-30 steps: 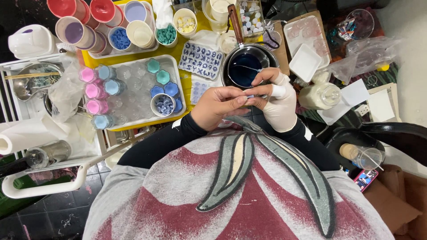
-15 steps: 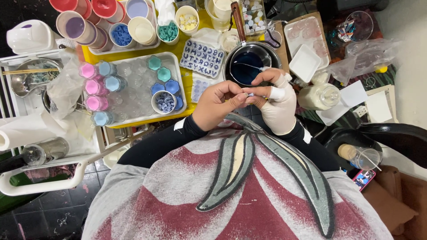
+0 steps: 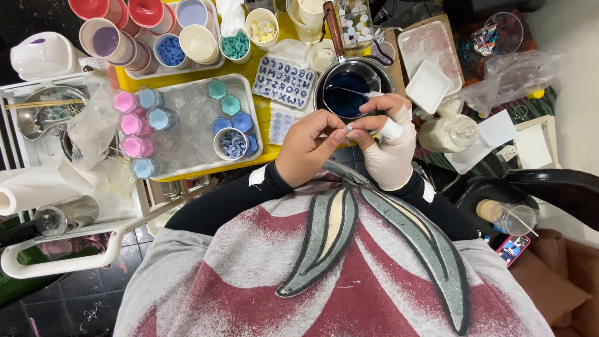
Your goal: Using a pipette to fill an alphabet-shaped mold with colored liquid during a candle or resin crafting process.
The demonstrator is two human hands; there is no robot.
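While your two hands meet just in front of your chest, keep them braced against each other so the small work between them stays steady. In the head view, your left hand [image 3: 307, 150] is bare, its fingers curled and pinched onto a tiny pale piece [image 3: 349, 127] at the fingertips. Your right hand [image 3: 388, 142] wears a white glove, with its fingers closed toward the same piece; a thin wire-like tool [image 3: 349, 92] reaches from this grip out over the pan. I cannot tell exactly what the piece is.

Work slowly, because the dark pan [image 3: 347, 92] of deep blue liquid sits right at 12 o'clock from your fingers, touching distance away, and its long handle [image 3: 332, 28] points to 12 o'clock too. A nudge there could spill it.

At 10 o'clock lies a grey letter mould [image 3: 285, 82] on the yellow worktop [image 3: 272, 51]. At 9 o'clock a white tray [image 3: 248, 118] carries pink, blue and teal flower shapes and a small white cup [image 3: 232, 143] of blue chips. At 3 o'clock stands a capped jar [image 3: 448, 132] of pale liquid, near your gloved wrist; mind your elbow there.
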